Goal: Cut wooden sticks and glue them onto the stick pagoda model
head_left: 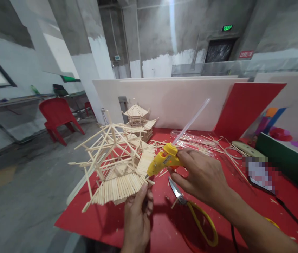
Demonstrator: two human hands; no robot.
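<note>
One red table [162, 230], unfinished stick pavilion [122, 188] at its left edge, left hand [140, 214] gripping the pavilion's roof corner from below. Yellow-handled scissors [182, 200] lie nearby. Right hand [204, 175] is wrapped round a glue gun [163, 161], tip at that corner.

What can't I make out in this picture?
All in the head view:
Glue gun: handle mostly hidden by the right hand.
Left hand: exact hold hidden by its own thumb and the slatted roof.
Dark-edged device: surface lost under a pixelated patch.
Red wall sign: lettering too small to read.
Green board: cut off by the right edge.
</note>
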